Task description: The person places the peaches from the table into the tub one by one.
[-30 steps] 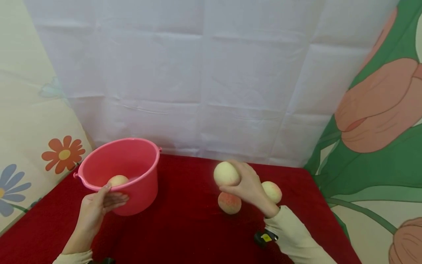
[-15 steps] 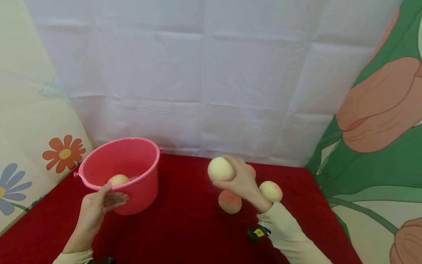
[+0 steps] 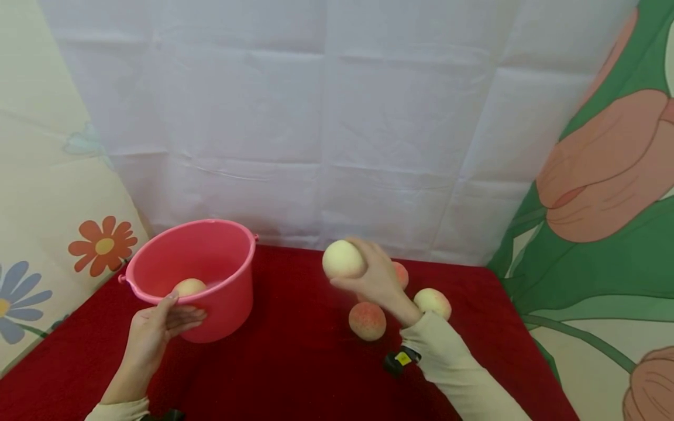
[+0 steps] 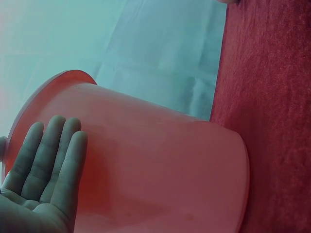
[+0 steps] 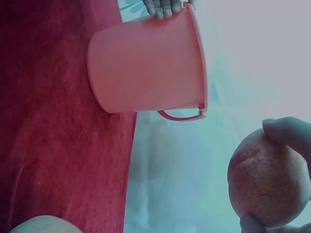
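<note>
While the L hand [image 3: 150, 327] holds the pink bucket [image 3: 223, 316] by its rim, thumb over the lip & fingers straight along the outside wall, the R hand [image 3: 375, 275] grips a pale peach [image 3: 341, 260] btwn thumb & fingers. Pale peach is up in the air nr the back edge of the red-covered table [image 3: 295, 362], approx. midway along it, well apart from the bucket.

Bucket sits nr the table's back L corner, w/ a yellowish peach [image 3: 189, 286] inside, partly hidden by thumb & rim. Its handle [image 5: 181, 117] shows in the R wrist view.

On the table's R half: red peach [image 3: 367, 321] on the near side of the R hand; second red peach [image 3: 401, 275] nr the back edge, partly behind the R hand; cream peach [image 3: 433, 303] w/ pink blush just beside the R forearm, toward the back R corner. Pinkish patch [image 3: 363, 297] shows btwn R hand & red peach; can't tell if it's another fruit.

White sheet [image 3: 253, 117] w/ fold lines hangs beyond the back edge; floral hangings [image 3: 605, 169] at L & R. Sleeves [image 3: 447, 356] are cream; black strap [image 3: 412, 354] at R wrist.
</note>
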Demonstrator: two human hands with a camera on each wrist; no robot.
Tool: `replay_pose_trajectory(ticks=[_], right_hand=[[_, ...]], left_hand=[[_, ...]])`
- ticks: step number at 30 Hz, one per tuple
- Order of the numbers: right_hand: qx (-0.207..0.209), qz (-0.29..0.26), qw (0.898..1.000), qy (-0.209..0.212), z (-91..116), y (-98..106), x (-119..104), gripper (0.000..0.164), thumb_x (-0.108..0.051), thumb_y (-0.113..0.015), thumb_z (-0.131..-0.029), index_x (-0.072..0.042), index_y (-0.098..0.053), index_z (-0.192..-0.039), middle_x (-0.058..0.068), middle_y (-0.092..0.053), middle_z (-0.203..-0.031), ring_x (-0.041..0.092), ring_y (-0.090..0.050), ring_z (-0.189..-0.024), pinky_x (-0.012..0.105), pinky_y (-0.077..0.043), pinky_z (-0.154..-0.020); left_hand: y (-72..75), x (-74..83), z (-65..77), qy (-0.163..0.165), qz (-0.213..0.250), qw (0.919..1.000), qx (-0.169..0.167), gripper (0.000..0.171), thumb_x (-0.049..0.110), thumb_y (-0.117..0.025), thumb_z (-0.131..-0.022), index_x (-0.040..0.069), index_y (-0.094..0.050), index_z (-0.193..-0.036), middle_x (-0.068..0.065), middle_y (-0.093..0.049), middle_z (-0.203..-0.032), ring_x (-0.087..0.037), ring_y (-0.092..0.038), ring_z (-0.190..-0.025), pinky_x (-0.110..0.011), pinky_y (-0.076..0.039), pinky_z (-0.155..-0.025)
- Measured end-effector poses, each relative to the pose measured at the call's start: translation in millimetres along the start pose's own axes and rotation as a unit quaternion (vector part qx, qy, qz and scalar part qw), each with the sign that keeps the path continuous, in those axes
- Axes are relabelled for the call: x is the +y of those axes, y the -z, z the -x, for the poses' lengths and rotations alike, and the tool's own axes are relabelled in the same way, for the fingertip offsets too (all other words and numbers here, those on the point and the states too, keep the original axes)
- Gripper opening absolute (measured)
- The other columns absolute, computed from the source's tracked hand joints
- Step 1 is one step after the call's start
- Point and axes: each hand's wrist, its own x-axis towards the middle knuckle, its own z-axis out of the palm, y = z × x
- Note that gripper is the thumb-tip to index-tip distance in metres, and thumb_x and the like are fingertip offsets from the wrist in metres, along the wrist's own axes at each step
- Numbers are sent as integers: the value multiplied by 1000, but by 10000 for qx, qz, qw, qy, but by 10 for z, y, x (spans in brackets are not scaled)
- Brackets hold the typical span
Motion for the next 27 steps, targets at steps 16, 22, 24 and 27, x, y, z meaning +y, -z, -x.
replay_pose_trajectory(ticks=[16, 22, 24, 27], right_hand=[[13, -153, 9995, 283, -167, -121, -194, 70, -30, -83, -62, -19, -53, -124, 5, -53, -111, 21, -50, -99, 44, -47, -76], [-29, -162, 9994, 314, -234, -165, -240, 72, -31, -82, -63, -18, -52, -126, 6, -54, -114, 21, -50, -101, 44, -46, -78], [-44, -194, 9993, 324, -258, -183, -258, 72, -31, -82, -63, -18, -52, -127, 7, -54, -115, 22, -49, -102, 44, -46, -79], [-47, -236, 9992, 308, -289, -211, -284, 73, -32, -82, -63, -18, -51, -128, 8, -53, -114, 23, -49, -102, 44, -45, -79]], left_hand=[[9, -3, 1, 142, -16, 9999, 80, 40, 23, -40, -98, 10, -73, -79, -3, -70, -75, -17, -68, -70, -29, -55, -65], [5, 0, 4, 125, -2, 9999, 79, 40, 23, -41, -98, 10, -73, -79, -4, -70, -75, -17, -68, -70, -30, -55, -65], [5, 1, 4, 122, -7, 9999, 87, 40, 23, -41, -98, 10, -73, -79, -4, -70, -74, -17, -68, -69, -30, -55, -65], [6, 1, 4, 125, 10, 9999, 87, 40, 23, -41, -98, 10, -73, -79, -4, -70, -74, -18, -68, -70, -30, -55, -65]])
